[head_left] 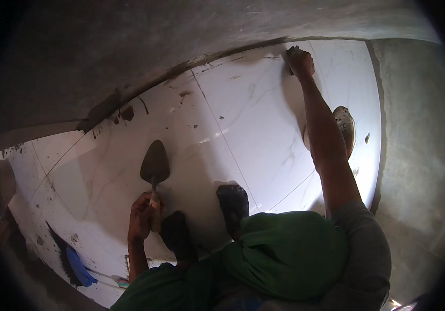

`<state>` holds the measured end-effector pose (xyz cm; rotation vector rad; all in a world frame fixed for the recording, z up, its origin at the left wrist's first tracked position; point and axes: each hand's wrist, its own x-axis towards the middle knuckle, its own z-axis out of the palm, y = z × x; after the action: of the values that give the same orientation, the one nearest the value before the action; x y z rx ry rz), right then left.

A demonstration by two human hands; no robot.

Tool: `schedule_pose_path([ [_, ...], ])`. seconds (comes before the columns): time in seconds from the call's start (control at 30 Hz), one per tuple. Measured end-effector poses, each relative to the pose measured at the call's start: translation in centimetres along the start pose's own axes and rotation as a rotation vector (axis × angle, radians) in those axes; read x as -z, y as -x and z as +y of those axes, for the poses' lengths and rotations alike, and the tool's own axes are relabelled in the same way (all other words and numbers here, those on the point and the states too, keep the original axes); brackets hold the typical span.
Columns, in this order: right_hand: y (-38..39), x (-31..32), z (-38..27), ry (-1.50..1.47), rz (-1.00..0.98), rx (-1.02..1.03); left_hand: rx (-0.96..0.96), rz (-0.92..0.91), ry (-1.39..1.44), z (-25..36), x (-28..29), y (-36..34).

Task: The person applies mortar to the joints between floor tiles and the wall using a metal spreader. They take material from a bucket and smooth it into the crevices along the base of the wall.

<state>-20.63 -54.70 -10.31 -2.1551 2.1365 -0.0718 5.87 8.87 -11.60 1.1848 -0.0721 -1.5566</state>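
My left hand (140,213) is closed round the pale handle of a pointed trowel (155,161). Its broad grey blade lies over the white floor tiles, tip toward the wall. Far off to the right, my right arm reaches out, and my right hand (301,63) grips a dark, flat tool (290,65) close to the joint between floor and wall. Only a narrow part of that tool shows past the fingers, so its exact kind is unclear. Partly hidden behind my right forearm stands a round container (345,127) with grey, mortar-like material in it.
White marbled tiles (253,114) cover the floor, with dark smears and crumbs near the grey wall (144,57). Another grey wall (414,129) rises on the right. A blue brush (80,265) with dark bristles lies at lower left. My dark-shod feet (232,205) stand on the tiles.
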Motion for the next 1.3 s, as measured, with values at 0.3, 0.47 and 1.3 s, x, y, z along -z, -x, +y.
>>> schedule_pose_path([
  [0.3,15.3,-3.0,-13.1,0.024,0.015,0.481,0.009,0.042,-0.059,-0.3,0.8,0.6],
  [0.47,23.6,-3.4,-16.5,-0.187,-0.174,0.737,0.004,0.033,0.007,-1.2,0.9,-0.2],
  [1.3,25.7,-3.8,-19.1,-0.110,-0.047,0.760,0.071,0.040,-0.029,-0.2,1.3,0.7],
])
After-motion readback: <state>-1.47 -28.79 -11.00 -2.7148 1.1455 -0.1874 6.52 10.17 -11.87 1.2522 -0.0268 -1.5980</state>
